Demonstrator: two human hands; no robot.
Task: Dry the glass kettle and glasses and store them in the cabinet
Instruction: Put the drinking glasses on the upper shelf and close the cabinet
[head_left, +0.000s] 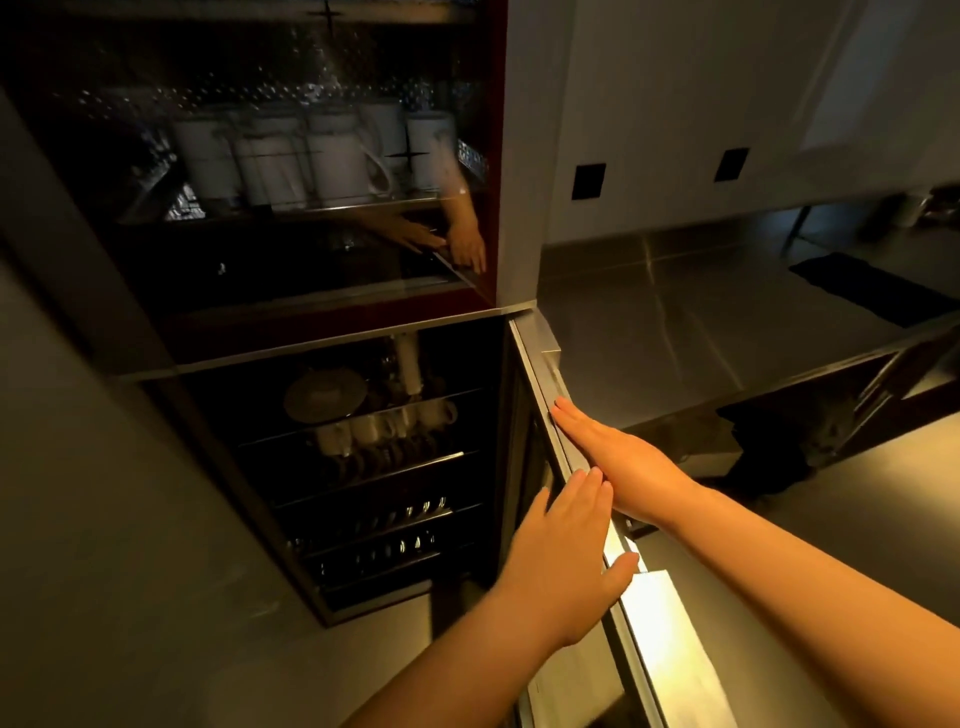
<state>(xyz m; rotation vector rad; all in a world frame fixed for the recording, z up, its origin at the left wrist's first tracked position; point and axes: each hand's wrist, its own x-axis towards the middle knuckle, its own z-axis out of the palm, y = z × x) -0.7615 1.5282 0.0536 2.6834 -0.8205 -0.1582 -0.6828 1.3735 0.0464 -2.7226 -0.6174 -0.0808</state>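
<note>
Both hands lie flat, fingers straight, gripping nothing: the right hand (618, 462) and the left hand (561, 566) press on the edge of the open lower door (550, 384) of the cabinet (498, 156). White mugs (291, 156) stand behind the upper glass; small cups (384, 423) sit on a lower rack. Neither kettle nor glasses can be made out clearly. A steel table (701, 322) stands to the right.

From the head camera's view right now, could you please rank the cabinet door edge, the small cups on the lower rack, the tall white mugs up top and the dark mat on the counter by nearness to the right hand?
1. Cabinet door edge, under the right hand.
2. Small cups, lower rack, to its left.
3. Dark mat and tall white mugs: both far, too close to call.
</note>
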